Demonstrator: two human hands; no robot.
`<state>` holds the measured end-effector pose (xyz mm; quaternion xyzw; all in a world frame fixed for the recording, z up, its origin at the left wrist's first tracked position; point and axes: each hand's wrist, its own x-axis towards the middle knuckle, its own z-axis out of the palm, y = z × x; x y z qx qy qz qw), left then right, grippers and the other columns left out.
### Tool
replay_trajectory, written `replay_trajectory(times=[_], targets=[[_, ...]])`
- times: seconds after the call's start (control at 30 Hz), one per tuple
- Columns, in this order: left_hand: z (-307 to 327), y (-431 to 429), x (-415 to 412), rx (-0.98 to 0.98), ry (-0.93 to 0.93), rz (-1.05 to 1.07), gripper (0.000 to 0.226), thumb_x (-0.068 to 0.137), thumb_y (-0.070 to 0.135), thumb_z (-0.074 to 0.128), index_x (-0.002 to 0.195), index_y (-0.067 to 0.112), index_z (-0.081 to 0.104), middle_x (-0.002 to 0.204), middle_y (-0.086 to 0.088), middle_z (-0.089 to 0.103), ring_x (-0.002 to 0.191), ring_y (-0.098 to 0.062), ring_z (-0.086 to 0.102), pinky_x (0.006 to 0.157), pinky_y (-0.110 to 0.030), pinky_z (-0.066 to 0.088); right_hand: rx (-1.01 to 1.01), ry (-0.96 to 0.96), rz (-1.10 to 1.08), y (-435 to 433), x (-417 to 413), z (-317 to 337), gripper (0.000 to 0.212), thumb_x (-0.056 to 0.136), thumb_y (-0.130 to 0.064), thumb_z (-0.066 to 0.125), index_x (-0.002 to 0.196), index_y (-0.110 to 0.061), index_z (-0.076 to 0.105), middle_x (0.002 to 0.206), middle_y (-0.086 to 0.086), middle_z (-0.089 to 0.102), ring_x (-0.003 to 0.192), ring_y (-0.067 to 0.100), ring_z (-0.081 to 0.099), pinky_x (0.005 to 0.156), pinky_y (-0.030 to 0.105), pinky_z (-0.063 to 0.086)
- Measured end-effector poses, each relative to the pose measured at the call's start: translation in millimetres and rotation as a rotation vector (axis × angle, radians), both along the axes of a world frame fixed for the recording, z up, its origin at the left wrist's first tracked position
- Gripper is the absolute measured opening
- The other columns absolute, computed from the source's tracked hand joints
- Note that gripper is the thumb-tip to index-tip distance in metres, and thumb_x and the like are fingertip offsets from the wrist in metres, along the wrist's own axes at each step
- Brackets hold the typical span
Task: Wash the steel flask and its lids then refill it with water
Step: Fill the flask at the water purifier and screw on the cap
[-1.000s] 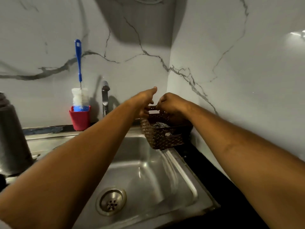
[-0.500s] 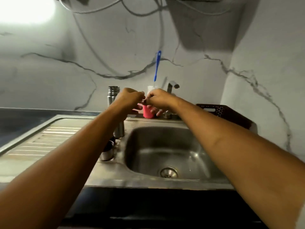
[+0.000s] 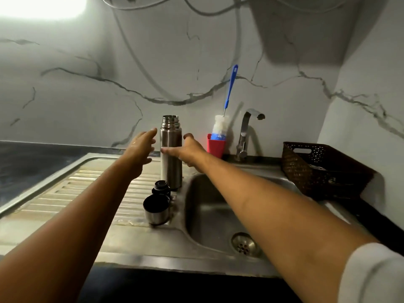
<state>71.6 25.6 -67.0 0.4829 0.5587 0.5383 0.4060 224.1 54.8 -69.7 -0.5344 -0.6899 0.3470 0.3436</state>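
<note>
Two lids, a black stopper and a steel cup, sat just left of the sink basin. The uncapped steel flask stood upright by the basin's far-left corner. There I had my left hand and right hand spread, gripping nothing.

Two bare forearms, left hand, right hand, apparently white sleeve on right arm

Dim, glare top left, edges warped, soft
</note>
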Motion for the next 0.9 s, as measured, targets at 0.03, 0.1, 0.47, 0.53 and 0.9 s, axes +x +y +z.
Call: replay_trajectory(times=[0.03, 0.1, 0.47, 0.53, 0.9], targets=[[-0.8, 3.1, 2.5, 0.007, -0.007, -0.018, 0.046, 0.108, 0.049, 0.045, 0.14, 0.018, 0.054, 0.135, -0.003, 0.056, 0.126, -0.023, 0.053, 0.11, -0.05, 0.041, 0.002, 0.019, 0.01, 4.4, -3.4, -3.8, 0.085, 0.085, -0.046, 0.08, 0.149, -0.016, 0.033, 0.141, 0.007, 0.055, 0.123, 0.027, 0.057, 0.099, 0.041, 0.051], [-0.3, 7.1, 10.5, 0.024, -0.024, -0.045, 0.04, 0.109, 0.051, 0.04, 0.127, 0.022, 0.06, 0.132, -0.002, 0.062, 0.121, -0.022, 0.058, 0.11, -0.05, 0.041, 0.03, 0.05, 0.011, 12.5, -6.6, -10.3, 0.079, 0.085, -0.041, 0.082, 0.145, -0.015, 0.037, 0.137, 0.006, 0.059, 0.12, 0.026, 0.06, 0.101, 0.041, 0.052], [56.2, 31.4, 64.9, 0.328, 0.019, -0.011, 0.046, 0.109, 0.054, 0.038, 0.116, 0.016, 0.063, 0.099, -0.003, 0.067, 0.087, -0.016, 0.064, 0.079, -0.033, 0.052, 0.222, 0.064, 0.061, 33.1, 77.9, 60.7, 0.066, 0.086, -0.043, 0.078, 0.14, -0.019, 0.048, 0.126, 0.005, 0.062, 0.108, 0.024, 0.065, 0.085, 0.04, 0.058], [83.0, 43.6, 83.1, 0.371, -0.012, -0.013, 0.049, 0.108, 0.056, 0.039, 0.114, 0.015, 0.064, 0.094, -0.002, 0.068, 0.082, -0.015, 0.065, 0.079, -0.034, 0.054, 0.278, 0.054, 0.056, 37.0, 97.2, 90.9, 0.064, 0.088, -0.043, 0.076, 0.14, -0.02, 0.048, 0.123, 0.003, 0.063, 0.106, 0.022, 0.066, 0.082, 0.038, 0.059], [260.2, 43.0, 162.2, 0.529, 0.089, -0.158, 0.031, 0.108, 0.041, 0.05, 0.1, 0.016, 0.066, 0.094, -0.004, 0.071, 0.08, -0.02, 0.068, 0.067, -0.03, 0.053, 0.397, 0.05, -0.034, -5.9, 185.9, 267.6, 0.067, 0.085, -0.038, 0.081, 0.141, -0.024, 0.048, 0.124, -0.004, 0.06, 0.106, 0.016, 0.065, 0.08, 0.041, 0.062]])
